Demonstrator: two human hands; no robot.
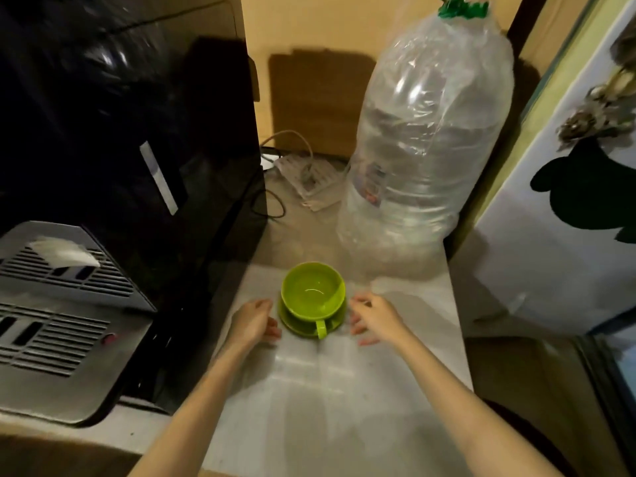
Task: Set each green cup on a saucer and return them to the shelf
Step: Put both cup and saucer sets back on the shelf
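The fingers (273, 330) of the left hand (253, 321) are loosely curled and hold nothing, just beside the green saucer (296, 327); those of the right hand (373, 318) are spread, empty and a little apart from it (slightly blurred). Between the hands the green cup (313, 292) sits upright on the saucer, handle toward the person, on the pale worktop (327, 390); behind it stands a large water bottle (423, 132) wrapped in clear plastic, with a black appliance (137, 149) to the left.

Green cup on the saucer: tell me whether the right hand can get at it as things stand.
Probably yes. The right hand hovers open just beside the green cup on its saucer, and nothing lies between them.
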